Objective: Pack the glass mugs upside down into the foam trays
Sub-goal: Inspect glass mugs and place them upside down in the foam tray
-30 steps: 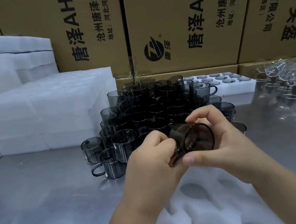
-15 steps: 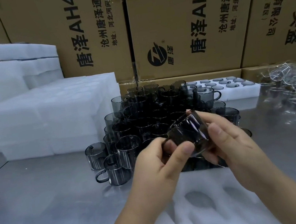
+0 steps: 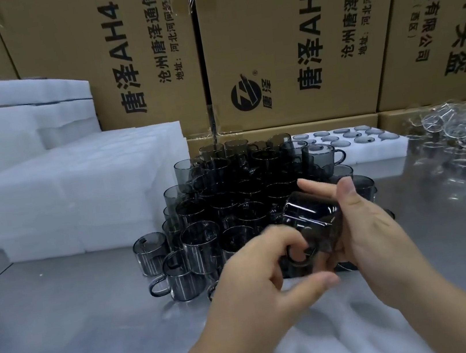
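Room over table (image 3: pixel 68 337) at left, clustered mugs (image 3: pixel 230 204) blocking ahead — stacked foam trays (image 3: pixel 83 192) beyond

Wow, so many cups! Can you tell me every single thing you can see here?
held mug: one, smoky grey, tilted, in front of the pile
mug pile: too many to count, smoky grey, middle of the table
near foam tray: one, white, front edge, pockets showing
filled foam tray: one, white, behind the pile to the right, mug bottoms showing
foam stack: several slabs, white, left
clear glassware: blurred heap, clear, far right
cardboard boxes: at least four, brown, along the back
table: one, shiny metal, under everything
left hand: one, pinches the held mug's handle
right hand: one, grips its body
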